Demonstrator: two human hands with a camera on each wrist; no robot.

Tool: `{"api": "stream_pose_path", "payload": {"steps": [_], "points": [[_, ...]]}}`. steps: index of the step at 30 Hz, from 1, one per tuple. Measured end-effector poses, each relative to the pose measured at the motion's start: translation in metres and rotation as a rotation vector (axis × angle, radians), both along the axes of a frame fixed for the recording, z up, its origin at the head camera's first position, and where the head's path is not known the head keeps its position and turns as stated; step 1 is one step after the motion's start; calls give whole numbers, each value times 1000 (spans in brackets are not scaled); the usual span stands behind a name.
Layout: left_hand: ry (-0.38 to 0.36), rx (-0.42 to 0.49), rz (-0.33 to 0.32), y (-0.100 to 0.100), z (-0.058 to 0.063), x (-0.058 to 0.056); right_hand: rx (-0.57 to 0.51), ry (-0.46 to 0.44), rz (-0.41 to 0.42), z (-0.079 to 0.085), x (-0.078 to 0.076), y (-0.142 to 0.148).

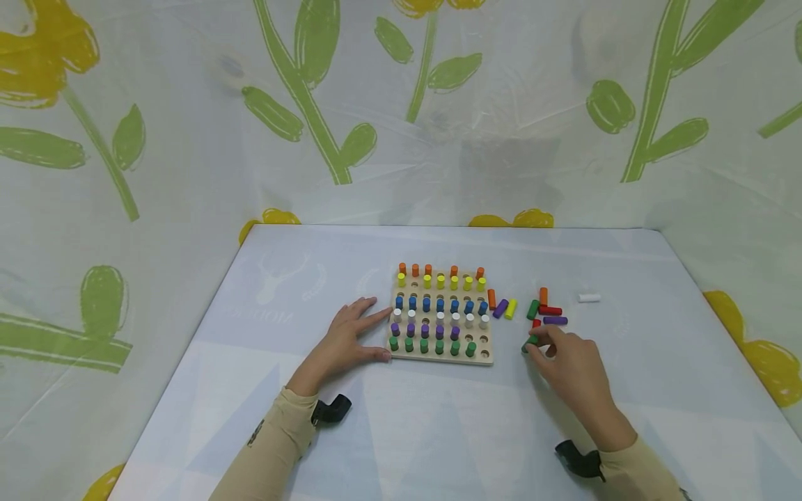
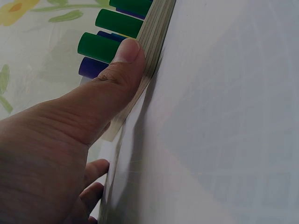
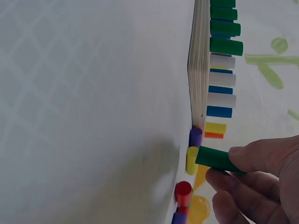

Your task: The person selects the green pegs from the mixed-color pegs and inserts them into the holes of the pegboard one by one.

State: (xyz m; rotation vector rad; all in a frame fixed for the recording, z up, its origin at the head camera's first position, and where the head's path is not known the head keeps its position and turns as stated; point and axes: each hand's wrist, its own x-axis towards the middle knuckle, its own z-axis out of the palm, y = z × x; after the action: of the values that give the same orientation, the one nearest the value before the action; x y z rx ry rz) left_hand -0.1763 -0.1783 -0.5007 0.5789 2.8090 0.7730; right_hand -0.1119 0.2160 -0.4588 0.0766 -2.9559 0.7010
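A wooden pegboard (image 1: 438,358) stands on the table with rows of orange, yellow, blue, white, purple and green pegs; some holes are bare. My left hand (image 1: 348,338) rests at the board's left side, fingers spread. In the left wrist view its thumb (image 2: 122,63) touches the board's edge beside the green pegs. Right of the board, my right hand (image 1: 573,369) pinches a green peg (image 3: 217,159) between thumb and fingers, just above the table. Close to that hand lie a purple peg (image 1: 555,321), a red peg (image 1: 551,311) and another green peg (image 1: 533,309).
Between the board and the right hand lie loose orange (image 1: 491,299), purple (image 1: 500,308) and yellow (image 1: 511,308) pegs. A white peg (image 1: 589,298) lies farther right. Behind the table (image 1: 426,438) hangs a flower-patterned sheet (image 1: 520,160).
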Motion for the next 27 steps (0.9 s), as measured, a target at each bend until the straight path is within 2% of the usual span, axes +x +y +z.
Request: {"api": "stream_pose_path", "payload": {"steps": [27], "points": [[-15,0,6,1,1,0,-58,-34,110,2,-2,-41]]}}
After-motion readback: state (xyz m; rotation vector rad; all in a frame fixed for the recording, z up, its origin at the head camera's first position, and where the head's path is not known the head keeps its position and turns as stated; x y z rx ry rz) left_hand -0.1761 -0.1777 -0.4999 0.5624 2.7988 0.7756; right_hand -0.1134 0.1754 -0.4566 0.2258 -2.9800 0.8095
